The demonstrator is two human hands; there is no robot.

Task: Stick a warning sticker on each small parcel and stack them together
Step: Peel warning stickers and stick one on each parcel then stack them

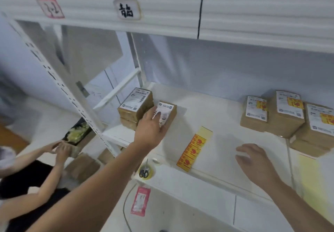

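A small brown parcel (pixel 169 113) with a white shipping label lies on the white shelf (pixel 207 116); my left hand (pixel 151 128) grips its near side. Just left of it stands a stack of unstickered parcels (pixel 135 106). A strip of yellow-and-red warning stickers (pixel 192 152) lies near the shelf's front edge. My right hand (pixel 253 161) hovers over the shelf to the right of the strip, fingers spread, holding nothing. At the far right stand stacked parcels (pixel 287 112) bearing warning stickers.
A tape roll with scissors (pixel 145 172) sits on the shelf's front left corner. A yellow backing sheet (pixel 310 179) lies at the right. Another person's hands (pixel 59 147) work on boxes at lower left. An upper shelf beam (pixel 180 9) overhangs.
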